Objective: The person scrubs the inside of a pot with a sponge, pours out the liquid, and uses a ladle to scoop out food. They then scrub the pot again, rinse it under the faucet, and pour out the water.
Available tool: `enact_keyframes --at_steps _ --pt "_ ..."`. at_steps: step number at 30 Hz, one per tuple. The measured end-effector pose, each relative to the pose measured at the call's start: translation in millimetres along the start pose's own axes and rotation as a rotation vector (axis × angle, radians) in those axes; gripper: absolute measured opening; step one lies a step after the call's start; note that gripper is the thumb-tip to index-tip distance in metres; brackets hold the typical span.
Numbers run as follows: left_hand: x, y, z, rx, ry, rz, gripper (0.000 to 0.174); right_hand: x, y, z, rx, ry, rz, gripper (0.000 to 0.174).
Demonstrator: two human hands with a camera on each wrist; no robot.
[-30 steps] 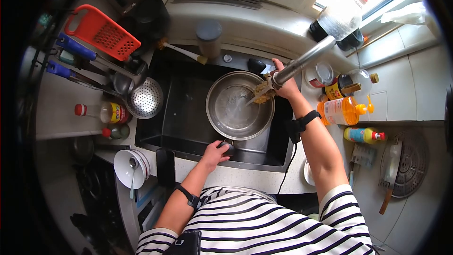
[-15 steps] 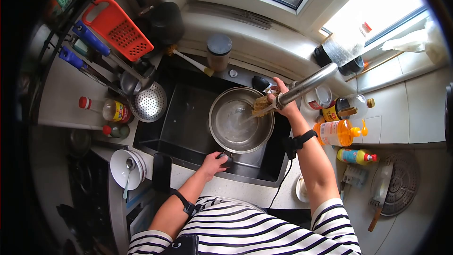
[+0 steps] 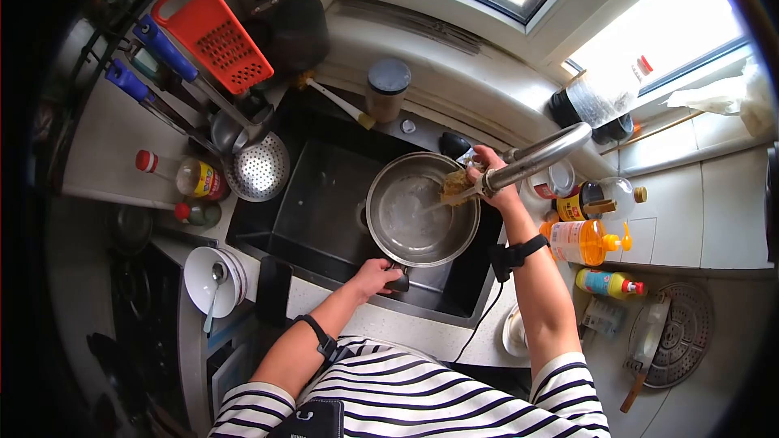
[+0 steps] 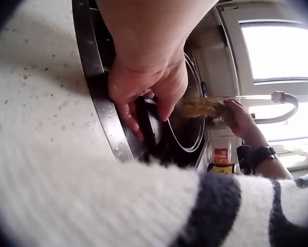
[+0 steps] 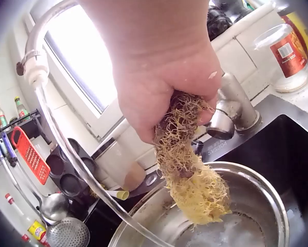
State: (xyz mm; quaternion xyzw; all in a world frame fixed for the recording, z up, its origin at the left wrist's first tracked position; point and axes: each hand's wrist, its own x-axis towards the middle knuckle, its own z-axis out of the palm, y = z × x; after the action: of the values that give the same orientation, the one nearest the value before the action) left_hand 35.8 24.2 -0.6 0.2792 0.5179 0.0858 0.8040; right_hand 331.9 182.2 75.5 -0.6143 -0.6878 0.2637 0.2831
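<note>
A steel pot [image 3: 418,211] sits in the black sink [image 3: 324,195] under the faucet [image 3: 540,154], and water streams into it. My left hand [image 3: 375,276] grips the pot's dark handle [image 3: 398,280] at the sink's front edge; the left wrist view shows the fingers [image 4: 143,98] curled round the handle [image 4: 148,123]. My right hand [image 3: 489,172] holds a yellow loofah scrubber [image 3: 454,185] over the pot's far right rim. In the right wrist view the scrubber [image 5: 192,175] hangs from my fist [image 5: 169,87] above the pot [image 5: 246,216], beside the water stream [image 5: 87,175].
An orange grater [image 3: 213,32], ladles and a skimmer [image 3: 258,166] hang at the left. Sauce bottles [image 3: 182,177] stand on the left counter, bowls [image 3: 213,276] below them. Oil and sauce bottles [image 3: 580,239] crowd the right counter. A jar [image 3: 386,85] stands behind the sink.
The view has shifted slightly. My left hand has slid along the pot's handle; my right hand keeps the scrubber by the rim under the faucet.
</note>
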Motion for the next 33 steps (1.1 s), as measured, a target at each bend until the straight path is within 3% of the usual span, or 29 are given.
enact_keyframes --at_steps 3,7,14,27,33 --pt "5 2 -2 0.052 -0.019 -0.037 0.022 0 -9 -1 0.29 0.073 0.183 0.061" --pt "7 7 2 0.066 -0.074 -0.038 0.023 4 4 0 0.212 -0.021 0.188 0.068" --pt "-5 23 10 -0.025 -0.22 -0.03 0.027 3 -11 6 0.033 0.02 0.202 0.071" --pt "-11 29 18 -0.155 -0.226 -0.045 0.02 8 -18 1 0.132 0.006 0.25 0.069" --pt "-7 23 16 -0.214 -0.227 -0.043 0.011 25 3 1 0.263 0.134 0.211 0.074"
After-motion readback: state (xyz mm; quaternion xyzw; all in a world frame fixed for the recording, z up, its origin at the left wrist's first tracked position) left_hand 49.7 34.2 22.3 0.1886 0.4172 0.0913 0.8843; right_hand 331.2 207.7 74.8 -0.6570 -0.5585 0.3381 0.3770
